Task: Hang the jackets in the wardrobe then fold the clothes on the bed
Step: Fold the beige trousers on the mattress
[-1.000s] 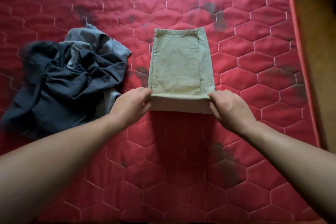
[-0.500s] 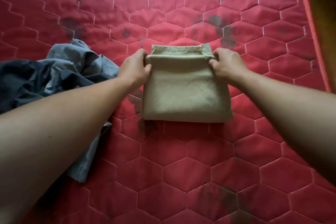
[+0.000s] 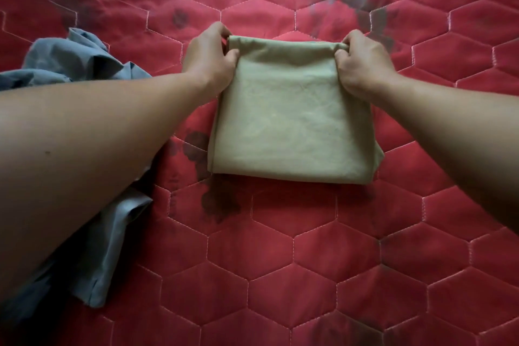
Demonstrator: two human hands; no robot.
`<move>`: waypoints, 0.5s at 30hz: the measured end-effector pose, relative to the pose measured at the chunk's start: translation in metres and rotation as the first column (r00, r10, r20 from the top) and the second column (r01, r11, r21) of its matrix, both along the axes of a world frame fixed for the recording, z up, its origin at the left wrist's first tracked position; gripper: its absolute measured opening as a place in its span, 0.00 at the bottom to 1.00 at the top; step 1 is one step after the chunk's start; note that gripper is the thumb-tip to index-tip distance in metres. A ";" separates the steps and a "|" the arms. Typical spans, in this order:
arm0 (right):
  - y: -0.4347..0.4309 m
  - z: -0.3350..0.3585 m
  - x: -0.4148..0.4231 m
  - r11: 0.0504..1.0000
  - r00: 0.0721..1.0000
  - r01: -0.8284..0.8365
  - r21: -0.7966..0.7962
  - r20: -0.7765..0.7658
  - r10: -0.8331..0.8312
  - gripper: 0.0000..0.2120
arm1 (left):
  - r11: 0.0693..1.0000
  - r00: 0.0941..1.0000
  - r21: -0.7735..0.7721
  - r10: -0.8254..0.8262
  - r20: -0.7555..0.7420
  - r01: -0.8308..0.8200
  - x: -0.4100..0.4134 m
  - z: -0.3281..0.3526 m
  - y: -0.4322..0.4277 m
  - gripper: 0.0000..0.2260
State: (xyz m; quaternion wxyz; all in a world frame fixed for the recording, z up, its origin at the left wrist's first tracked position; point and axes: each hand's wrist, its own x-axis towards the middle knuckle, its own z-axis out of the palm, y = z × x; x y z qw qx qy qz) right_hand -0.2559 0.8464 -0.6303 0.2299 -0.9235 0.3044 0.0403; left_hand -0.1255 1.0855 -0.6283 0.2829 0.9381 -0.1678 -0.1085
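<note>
Since a second ago both hands carried the near fold forward; left hand (image 3: 209, 60) and right hand (image 3: 362, 64) now pinch the far corners of the khaki garment (image 3: 292, 121), flat mid-bed (image 3: 337, 275); folding step nearly closed; next: release, press flat, take the grey garment (image 3: 92, 64). Count: one folded, one crumpled.

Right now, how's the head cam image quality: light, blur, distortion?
Head view: dim, soft light, no glare. The khaki garment and both hands, left and right, look fairly sharp. Wide-angle stretch swells the near forearms and bends the red quilted mattress pattern at the edges. The grey clothes on the left are darker, partly hidden by the left arm.
</note>
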 end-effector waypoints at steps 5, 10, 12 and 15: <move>0.001 -0.023 0.005 0.999 1.000 -0.029 -0.043 -0.013 0.028 0.15 | 0.998 0.999 0.064 -0.025 -0.020 0.026 -0.001 -0.018 -0.014 0.13; 0.018 -0.056 -0.007 0.967 0.977 0.140 -0.214 0.188 -0.100 0.18 | 0.992 0.990 0.111 0.052 0.134 -0.067 -0.019 -0.051 -0.018 0.17; 0.016 -0.061 -0.007 0.963 0.954 0.198 -0.185 0.261 -0.145 0.19 | 0.993 0.979 0.071 0.075 0.192 -0.090 -0.017 -0.060 -0.017 0.17; 0.015 -0.062 -0.005 0.961 0.954 0.187 -0.204 0.271 -0.129 0.18 | 0.993 0.976 0.080 0.063 0.209 -0.081 -0.012 -0.063 -0.016 0.18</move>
